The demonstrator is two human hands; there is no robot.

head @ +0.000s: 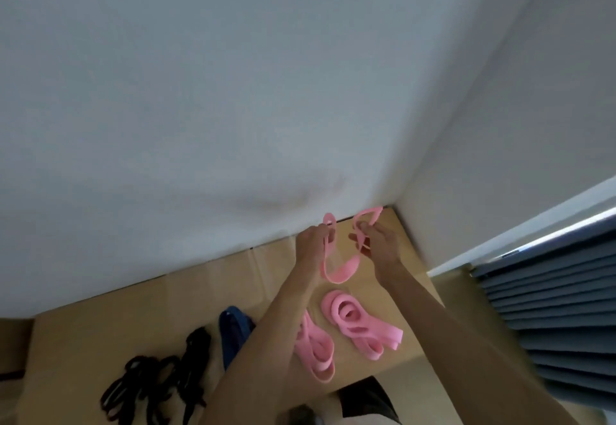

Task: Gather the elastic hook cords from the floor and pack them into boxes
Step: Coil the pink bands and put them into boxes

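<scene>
Both bare forearms reached forward and up from the bottom of the view, converging toward the corner where the white wall [233, 91] met the side wall. The left hand [313, 236] was raised with its fingers curled, its grip pinching one looped end of a pink cord [343, 269]. The right hand [380, 241] sat just beside it at the same height, its grip closed round the other end, whose loop stuck out above the fingers. Between the two hands the flat pink cord sagged in a U, hanging clear of the tan surface [100, 331] below.

Under the arms, on that surface, lay a coiled pink bundle [360, 321] and, just left of it, a second pink bundle [316, 351] partly hidden by the left forearm. Further left lay a dark blue cord [233, 331], then a heap of black cords [160, 381]. Whether the tan surface was cardboard or floor, I could not tell. Grey-blue pleated blinds [550, 308] hung at the right.
</scene>
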